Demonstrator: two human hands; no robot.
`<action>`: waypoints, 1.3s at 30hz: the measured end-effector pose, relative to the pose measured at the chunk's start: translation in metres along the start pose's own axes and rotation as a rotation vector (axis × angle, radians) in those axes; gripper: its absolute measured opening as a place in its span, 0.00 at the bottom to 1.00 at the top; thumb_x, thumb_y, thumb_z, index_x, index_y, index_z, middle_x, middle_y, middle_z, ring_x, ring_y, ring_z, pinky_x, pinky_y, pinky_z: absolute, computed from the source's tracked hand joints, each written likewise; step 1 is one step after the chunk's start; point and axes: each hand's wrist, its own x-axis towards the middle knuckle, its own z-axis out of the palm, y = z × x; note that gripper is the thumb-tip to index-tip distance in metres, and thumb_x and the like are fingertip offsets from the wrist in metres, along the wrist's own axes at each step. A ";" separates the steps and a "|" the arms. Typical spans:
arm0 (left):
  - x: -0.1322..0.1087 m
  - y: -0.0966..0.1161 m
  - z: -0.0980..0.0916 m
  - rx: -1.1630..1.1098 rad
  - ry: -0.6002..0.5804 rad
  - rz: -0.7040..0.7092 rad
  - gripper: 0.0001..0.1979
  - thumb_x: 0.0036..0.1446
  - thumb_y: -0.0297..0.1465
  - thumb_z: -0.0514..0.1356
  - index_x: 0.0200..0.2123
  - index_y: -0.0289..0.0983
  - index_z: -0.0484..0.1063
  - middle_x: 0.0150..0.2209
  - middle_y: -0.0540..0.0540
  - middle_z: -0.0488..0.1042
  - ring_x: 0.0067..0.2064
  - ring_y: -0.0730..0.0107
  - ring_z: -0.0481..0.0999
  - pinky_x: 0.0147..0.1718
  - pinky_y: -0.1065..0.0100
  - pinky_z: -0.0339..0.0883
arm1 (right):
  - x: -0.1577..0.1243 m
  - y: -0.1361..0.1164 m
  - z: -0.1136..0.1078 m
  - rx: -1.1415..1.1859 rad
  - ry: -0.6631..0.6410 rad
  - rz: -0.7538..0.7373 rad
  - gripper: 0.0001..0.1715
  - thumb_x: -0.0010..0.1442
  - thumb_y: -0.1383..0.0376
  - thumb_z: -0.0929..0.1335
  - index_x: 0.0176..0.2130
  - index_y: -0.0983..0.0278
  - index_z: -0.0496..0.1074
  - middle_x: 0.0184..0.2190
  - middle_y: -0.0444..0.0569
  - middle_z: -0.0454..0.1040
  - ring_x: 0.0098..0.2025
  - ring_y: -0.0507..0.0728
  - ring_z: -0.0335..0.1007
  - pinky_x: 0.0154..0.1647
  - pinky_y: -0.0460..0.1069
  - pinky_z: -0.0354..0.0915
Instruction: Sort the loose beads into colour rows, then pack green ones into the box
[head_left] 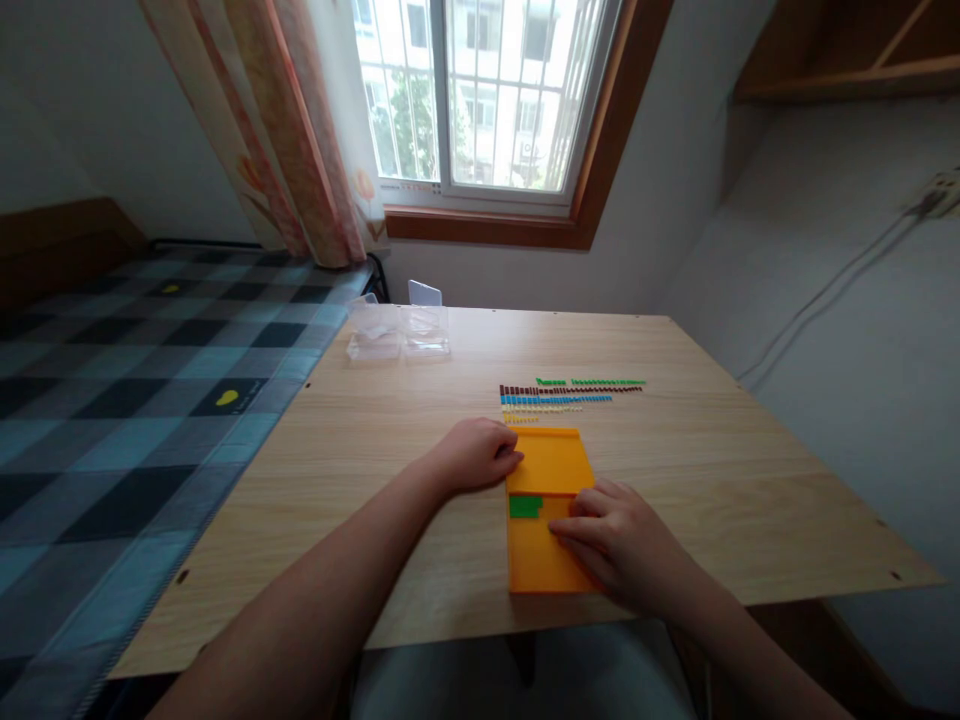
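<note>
On the table lies an orange tray (551, 462), its long side pointing toward me, with a raised bar across its middle. Several green pieces (524, 507) sit together in the near section, against the left wall just below the bar. My left hand (478, 452) is curled at the tray's upper left edge, gripping it. Over the right side of the near section is my right hand (619, 535), thumb and finger drawn together low over the tray floor, right of the green pieces. Whatever may be between those fingertips is too small to make out.
Beyond the tray, small pieces lie in rows by colour: green (609, 382), brown (562, 390), blue (555, 400), pale and yellow. Open clear plastic boxes (427, 345) stand at the table's far left. A bed (135, 400) adjoins the table's left side.
</note>
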 end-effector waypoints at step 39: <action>0.001 0.004 -0.001 0.047 -0.020 0.014 0.13 0.59 0.36 0.59 0.24 0.38 0.71 0.29 0.46 0.77 0.32 0.65 0.71 0.29 0.65 0.55 | 0.008 0.003 0.001 -0.006 0.021 -0.004 0.14 0.70 0.64 0.64 0.44 0.58 0.81 0.31 0.49 0.72 0.37 0.57 0.65 0.41 0.53 0.59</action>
